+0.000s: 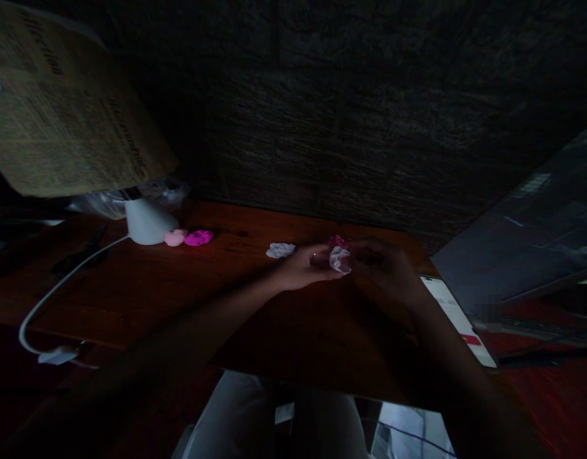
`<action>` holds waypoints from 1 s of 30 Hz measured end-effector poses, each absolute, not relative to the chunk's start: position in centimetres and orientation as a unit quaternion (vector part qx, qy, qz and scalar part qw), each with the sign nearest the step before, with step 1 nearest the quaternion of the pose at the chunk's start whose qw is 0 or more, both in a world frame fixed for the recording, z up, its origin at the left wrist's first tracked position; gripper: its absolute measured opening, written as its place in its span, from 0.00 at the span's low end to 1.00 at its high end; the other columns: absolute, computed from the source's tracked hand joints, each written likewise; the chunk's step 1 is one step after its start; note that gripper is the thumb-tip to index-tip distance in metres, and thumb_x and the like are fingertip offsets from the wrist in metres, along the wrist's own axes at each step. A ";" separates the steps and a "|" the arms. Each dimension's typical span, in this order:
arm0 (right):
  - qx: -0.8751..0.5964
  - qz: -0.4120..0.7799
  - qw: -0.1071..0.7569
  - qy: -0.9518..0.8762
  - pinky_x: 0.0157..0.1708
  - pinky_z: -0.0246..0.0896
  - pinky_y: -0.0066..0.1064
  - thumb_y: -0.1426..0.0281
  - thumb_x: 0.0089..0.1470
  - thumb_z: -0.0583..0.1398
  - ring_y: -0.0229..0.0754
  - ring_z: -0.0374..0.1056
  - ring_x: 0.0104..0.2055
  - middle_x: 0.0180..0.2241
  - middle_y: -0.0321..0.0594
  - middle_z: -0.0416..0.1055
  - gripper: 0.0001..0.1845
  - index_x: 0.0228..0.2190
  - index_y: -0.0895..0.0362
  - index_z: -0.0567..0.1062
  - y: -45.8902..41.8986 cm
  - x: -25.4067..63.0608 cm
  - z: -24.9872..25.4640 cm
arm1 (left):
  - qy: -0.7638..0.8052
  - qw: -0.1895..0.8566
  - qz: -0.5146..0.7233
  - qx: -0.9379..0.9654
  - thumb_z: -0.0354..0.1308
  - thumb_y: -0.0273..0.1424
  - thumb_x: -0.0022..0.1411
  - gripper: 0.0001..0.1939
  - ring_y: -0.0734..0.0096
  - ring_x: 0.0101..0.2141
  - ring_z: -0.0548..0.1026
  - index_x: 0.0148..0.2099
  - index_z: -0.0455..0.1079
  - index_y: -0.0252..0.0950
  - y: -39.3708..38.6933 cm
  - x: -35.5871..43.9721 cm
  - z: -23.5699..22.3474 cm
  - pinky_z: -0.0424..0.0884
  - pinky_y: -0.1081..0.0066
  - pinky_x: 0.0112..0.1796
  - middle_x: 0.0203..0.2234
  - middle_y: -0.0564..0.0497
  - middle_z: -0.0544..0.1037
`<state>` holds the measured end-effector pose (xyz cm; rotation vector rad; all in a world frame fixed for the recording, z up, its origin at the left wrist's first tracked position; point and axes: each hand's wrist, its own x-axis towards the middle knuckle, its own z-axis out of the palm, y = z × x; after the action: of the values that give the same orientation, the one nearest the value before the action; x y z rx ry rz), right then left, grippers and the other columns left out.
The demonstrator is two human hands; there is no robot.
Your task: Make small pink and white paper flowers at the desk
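My left hand [307, 266] reaches over the wooden table, its thumb and fingers closed around a crumpled, thin white piece that looks like paper [340, 260]. Close by on the right is my right hand [384, 264], fingers curled toward that piece; shadow hides what its fingertips pinch. Just behind the hands shows a bright pink crumpled bit [338, 241], partly covered. A flat, wrinkled white piece [280, 250] lies on the table to the left of my left hand.
A lamp with a newsprint shade [78, 108] and white base [148, 222] stands at the left, its white cable [44, 299] trailing forward. Beside it sit a pale pink lump [175, 238] and a magenta lump [199, 238]. A phone [458, 319] lies right. Behind rises a dark wall [312, 115].
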<state>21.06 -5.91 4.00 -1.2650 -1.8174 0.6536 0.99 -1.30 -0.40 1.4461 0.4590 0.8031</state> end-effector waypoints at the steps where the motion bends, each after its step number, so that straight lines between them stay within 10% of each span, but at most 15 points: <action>1: -0.498 0.268 0.408 -0.716 0.36 0.68 0.36 0.60 0.51 0.66 0.46 0.75 0.36 0.37 0.41 0.80 0.16 0.41 0.53 0.81 -5.9 21.1 4.0 | 0.202 0.651 0.356 0.640 0.72 0.32 0.50 0.26 0.67 0.46 0.78 0.51 0.72 0.32 -1.3 1.0 -0.4 0.69 0.63 0.53 0.46 0.44 0.80; 30: -0.496 0.298 0.387 -0.718 0.42 0.69 0.41 0.54 0.53 0.65 0.50 0.76 0.40 0.41 0.44 0.81 0.19 0.42 0.53 0.81 -5.8 21.2 4.0 | 0.231 0.573 0.429 0.660 0.74 0.27 0.44 0.28 0.69 0.44 0.77 0.48 0.69 0.33 -0.8 0.9 -0.9 0.71 0.64 0.49 0.45 0.46 0.77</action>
<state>21.24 -5.78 4.04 -1.2617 -1.8279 0.7577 0.95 -0.81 -0.86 1.5464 0.5419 1.0050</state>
